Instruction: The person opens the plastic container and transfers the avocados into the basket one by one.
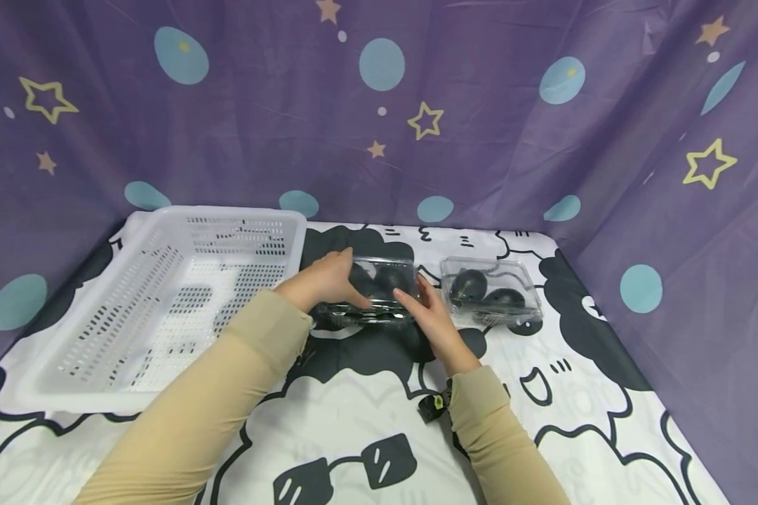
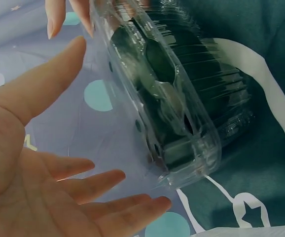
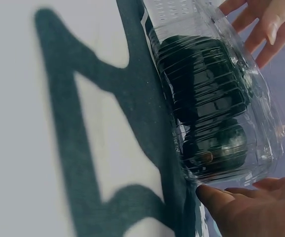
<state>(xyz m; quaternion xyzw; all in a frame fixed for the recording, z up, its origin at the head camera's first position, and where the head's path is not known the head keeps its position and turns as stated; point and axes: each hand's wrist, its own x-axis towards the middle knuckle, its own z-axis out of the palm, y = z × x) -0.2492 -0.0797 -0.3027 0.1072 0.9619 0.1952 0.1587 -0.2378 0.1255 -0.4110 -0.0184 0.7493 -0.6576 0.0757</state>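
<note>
A clear plastic clamshell box (image 1: 379, 284) with dark green, rounded, avocado-like fruits (image 3: 219, 148) inside sits in the middle of the table. My left hand (image 1: 328, 280) is at its left end, thumb and fingers spread and relaxed; the left wrist view shows a gap between this hand (image 2: 49, 182) and the box (image 2: 167, 108). At the opposite end, my right hand (image 1: 434, 319) has its fingers extended, with a fingertip at the box's corner in the right wrist view. A second clear box (image 1: 491, 289) with similar dark fruits lies to the right.
A white perforated plastic basket (image 1: 164, 403) stands on the left of the table, just beside my left forearm. A black and white cartoon-print cloth (image 1: 354, 400) covers the table. Purple curtains (image 1: 493, 140) with stars hang behind and at the sides.
</note>
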